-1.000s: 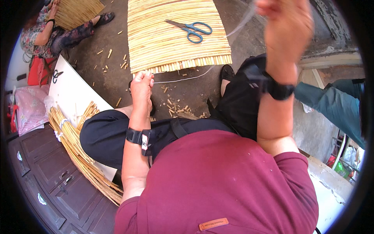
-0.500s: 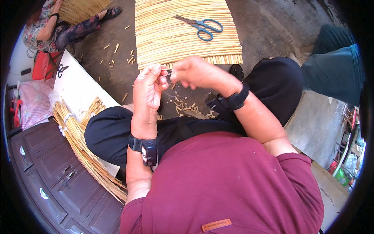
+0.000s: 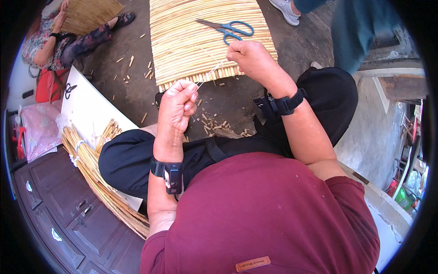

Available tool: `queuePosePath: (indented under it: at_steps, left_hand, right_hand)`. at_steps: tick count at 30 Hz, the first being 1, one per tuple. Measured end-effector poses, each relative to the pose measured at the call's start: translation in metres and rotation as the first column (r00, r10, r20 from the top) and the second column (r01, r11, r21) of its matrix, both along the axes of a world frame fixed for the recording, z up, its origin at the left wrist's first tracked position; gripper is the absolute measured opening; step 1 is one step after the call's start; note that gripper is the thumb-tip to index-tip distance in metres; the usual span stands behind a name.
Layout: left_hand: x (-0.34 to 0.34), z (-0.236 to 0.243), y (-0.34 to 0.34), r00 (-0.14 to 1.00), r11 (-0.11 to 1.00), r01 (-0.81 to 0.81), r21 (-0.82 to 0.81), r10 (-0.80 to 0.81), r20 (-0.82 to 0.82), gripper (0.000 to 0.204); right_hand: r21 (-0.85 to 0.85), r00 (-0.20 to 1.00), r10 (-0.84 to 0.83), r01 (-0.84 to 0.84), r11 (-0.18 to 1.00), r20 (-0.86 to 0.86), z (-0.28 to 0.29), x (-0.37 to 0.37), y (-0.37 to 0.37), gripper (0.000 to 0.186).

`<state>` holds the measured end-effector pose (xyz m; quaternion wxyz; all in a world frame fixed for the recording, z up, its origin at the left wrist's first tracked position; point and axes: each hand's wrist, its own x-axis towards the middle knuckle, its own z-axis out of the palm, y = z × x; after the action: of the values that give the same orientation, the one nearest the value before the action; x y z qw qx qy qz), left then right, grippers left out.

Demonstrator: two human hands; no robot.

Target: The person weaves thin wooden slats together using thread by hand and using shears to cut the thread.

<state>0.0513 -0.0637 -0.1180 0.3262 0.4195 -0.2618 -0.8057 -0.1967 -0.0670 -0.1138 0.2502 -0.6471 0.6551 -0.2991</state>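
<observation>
Pale thread (image 3: 212, 74) stretches between my two hands, above the near edge of a mat of straw-coloured reed stalks (image 3: 200, 43). My left hand (image 3: 179, 102) pinches one end between thumb and fingertips. Higher and to the right, my right hand (image 3: 253, 61) is closed on the other end, in front of the mat's right part. Scissors with blue handles (image 3: 226, 28) lie on the mat, just beyond my right hand, blades pointing left. Whether the thread joins the mat cannot be seen clearly.
Cut stalk pieces (image 3: 219, 125) litter the floor. A bundle of long stalks (image 3: 91, 171) leans on a white board (image 3: 84, 102), beside a dark cabinet (image 3: 68, 205). Another person (image 3: 45, 50) sits far left with a mat; someone in teal trousers (image 3: 360, 34) stands at right.
My right hand has moved away from my left, up and to the right, drawing the thread out between them. The person in teal trousers has shifted, and a white shoe now shows.
</observation>
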Motion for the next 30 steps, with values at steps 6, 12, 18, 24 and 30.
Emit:
queuePosePath:
  at_steps: [6, 12, 18, 24, 30]
  left_hand:
    - [-0.018, 0.008, 0.004, 0.962, 0.976, -0.034, -0.215, 0.09, 0.259, 0.006]
    - [-0.029, 0.011, 0.002, 0.954, 0.954, -0.002, -0.301, 0.092, 0.284, 0.01]
    - [-0.029, 0.008, -0.005, 0.994, 0.997, 0.08, -0.004, -0.079, 0.072, 0.018]
    - [-0.033, 0.006, -0.008, 0.985, 0.986, 0.166, 0.026, -0.165, -0.057, 0.036]
    - [-0.031, 0.005, -0.01, 0.984, 0.986, 0.144, 0.078, -0.134, -0.118, 0.047]
  right_hand:
    - [-0.253, 0.988, 0.03, -0.068, 0.965, -0.151, 0.005, 0.022, 0.01, 0.038]
    - [0.274, 0.725, 0.105, -0.385, 0.881, 0.681, 0.021, 0.046, 0.024, 0.029]
    - [0.263, 0.839, 0.036, -0.211, 0.941, 0.543, 0.019, 0.016, 0.011, 0.014]
    - [0.248, 0.828, -0.022, -0.143, 0.958, 0.561, 0.02, 0.005, 0.007, 0.015]
    - [0.264, 0.848, -0.045, -0.113, 0.958, 0.528, 0.02, 0.001, 0.006, 0.016]
